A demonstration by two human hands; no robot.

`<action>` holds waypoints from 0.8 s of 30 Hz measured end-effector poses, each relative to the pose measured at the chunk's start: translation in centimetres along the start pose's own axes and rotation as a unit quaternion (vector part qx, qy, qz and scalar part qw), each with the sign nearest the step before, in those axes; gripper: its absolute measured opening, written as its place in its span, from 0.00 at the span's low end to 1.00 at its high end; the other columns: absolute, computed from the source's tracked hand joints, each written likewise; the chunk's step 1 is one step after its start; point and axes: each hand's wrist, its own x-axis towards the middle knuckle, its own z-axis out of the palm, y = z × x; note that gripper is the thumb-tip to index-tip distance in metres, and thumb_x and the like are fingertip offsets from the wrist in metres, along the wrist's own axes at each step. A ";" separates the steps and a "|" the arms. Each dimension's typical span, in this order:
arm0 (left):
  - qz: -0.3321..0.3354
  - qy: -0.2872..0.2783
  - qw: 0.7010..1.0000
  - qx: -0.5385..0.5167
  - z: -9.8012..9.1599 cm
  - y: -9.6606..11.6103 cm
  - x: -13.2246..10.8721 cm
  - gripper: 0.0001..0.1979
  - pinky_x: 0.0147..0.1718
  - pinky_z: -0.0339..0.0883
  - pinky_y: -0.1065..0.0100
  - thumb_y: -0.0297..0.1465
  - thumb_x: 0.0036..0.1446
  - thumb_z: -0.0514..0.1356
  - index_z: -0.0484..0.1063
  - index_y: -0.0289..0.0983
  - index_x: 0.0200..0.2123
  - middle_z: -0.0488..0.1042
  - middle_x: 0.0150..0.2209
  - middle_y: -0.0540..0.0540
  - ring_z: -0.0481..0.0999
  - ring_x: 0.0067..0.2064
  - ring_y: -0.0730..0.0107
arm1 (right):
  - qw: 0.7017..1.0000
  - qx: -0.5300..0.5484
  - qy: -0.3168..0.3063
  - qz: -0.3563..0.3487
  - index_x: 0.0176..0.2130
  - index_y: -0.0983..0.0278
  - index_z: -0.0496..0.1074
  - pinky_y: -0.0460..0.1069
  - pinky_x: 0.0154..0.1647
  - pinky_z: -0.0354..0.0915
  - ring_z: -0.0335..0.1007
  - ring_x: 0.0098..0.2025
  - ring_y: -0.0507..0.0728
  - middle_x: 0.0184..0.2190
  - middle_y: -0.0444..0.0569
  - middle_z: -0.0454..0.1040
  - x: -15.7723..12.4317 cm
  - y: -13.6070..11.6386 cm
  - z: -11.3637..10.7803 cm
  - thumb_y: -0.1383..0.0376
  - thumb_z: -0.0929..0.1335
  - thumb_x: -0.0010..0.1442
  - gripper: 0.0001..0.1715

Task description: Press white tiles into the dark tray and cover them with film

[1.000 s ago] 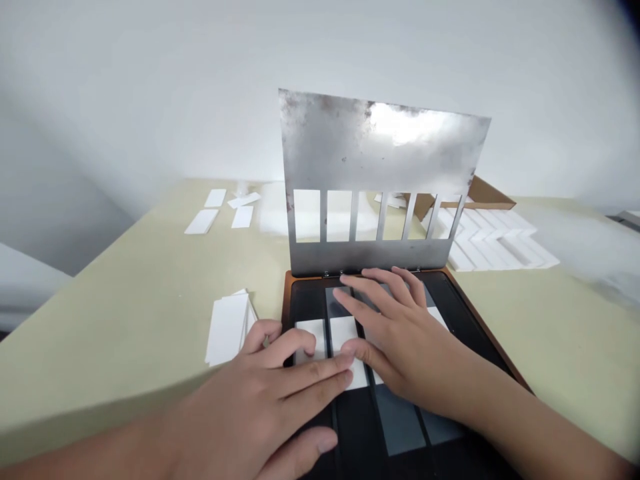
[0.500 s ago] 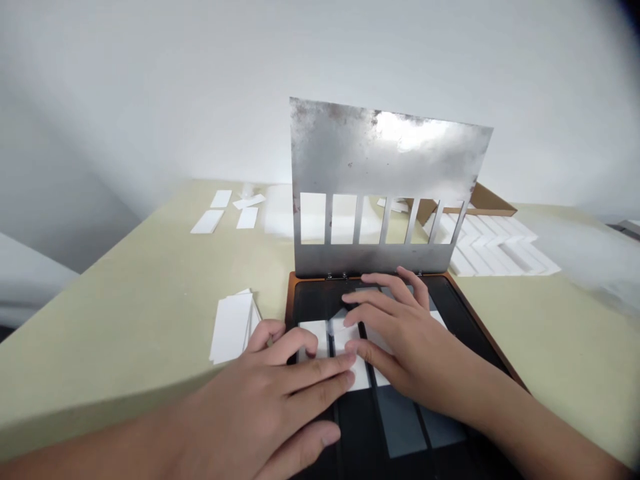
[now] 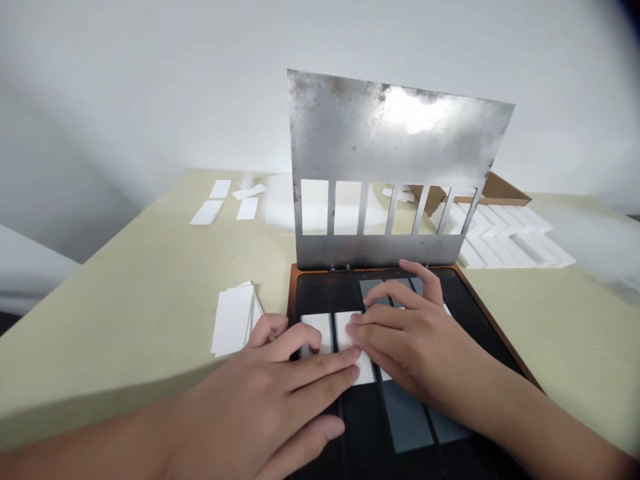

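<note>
1. Left hand: lying palm down from the near left; index and middle fingers are reaching out straight, their tips resting on the second white card; the ring and little fingers are curling, the thumb is standing apart. Nothing is being gripped.
2. Right hand: coming in from the near right; thumb, index and middle tips are drawing narrowly together over the second white card, the little finger is lifting away. Whether they are pinching anything, one cannot tell.
3. Second white card: lying in the black tray, in the second column from the left, partly covered by both hands.
4. First white card: lying just left of it, partly under the left hand's curled fingers.
5. Black tray, with orange-brown border: resting on the pale yellow table.
6. Grey strips: showing in the tray on its near and far sides.
7. Metal plate, six rectangular openings: standing raised on hinges at the tray's far edge.
8. Card stack: lying left of the tray, slightly fanned.
9. Loose white cards: lying far left.
10. White stacks in rows: sitting far right, beside a cardboard box.
</note>
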 end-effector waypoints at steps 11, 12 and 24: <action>-0.057 0.033 0.997 -0.027 0.8 0.4 -1.1 0.15 0.53 0.55 0.57 0.32 0.74 0.58 0.78 0.41 0.59 0.74 0.49 0.42 0.69 0.52 0.56 | 1.000 -0.010 0.004 -0.007 0.44 0.61 0.80 0.66 0.76 0.36 0.74 0.51 0.59 0.37 0.39 0.84 0.0 -0.3 -0.1 0.75 0.71 0.67 0.11; -0.056 0.031 0.998 -0.027 0.8 0.4 -1.1 0.16 0.54 0.54 0.56 0.31 0.73 0.58 0.78 0.41 0.60 0.73 0.50 0.41 0.69 0.53 0.55 | 1.000 -0.010 0.006 -0.008 0.44 0.61 0.80 0.66 0.76 0.36 0.74 0.50 0.59 0.37 0.39 0.84 0.0 -0.3 -0.1 0.75 0.71 0.67 0.10; -0.070 0.002 0.998 -0.005 0.8 0.1 -1.2 0.18 0.58 0.54 0.47 0.31 0.73 0.56 0.77 0.48 0.61 0.69 0.66 0.35 0.64 0.66 0.45 | 1.000 -0.007 0.015 -0.014 0.45 0.61 0.80 0.66 0.76 0.37 0.74 0.49 0.59 0.37 0.40 0.84 -0.1 -0.5 0.2 0.74 0.71 0.67 0.10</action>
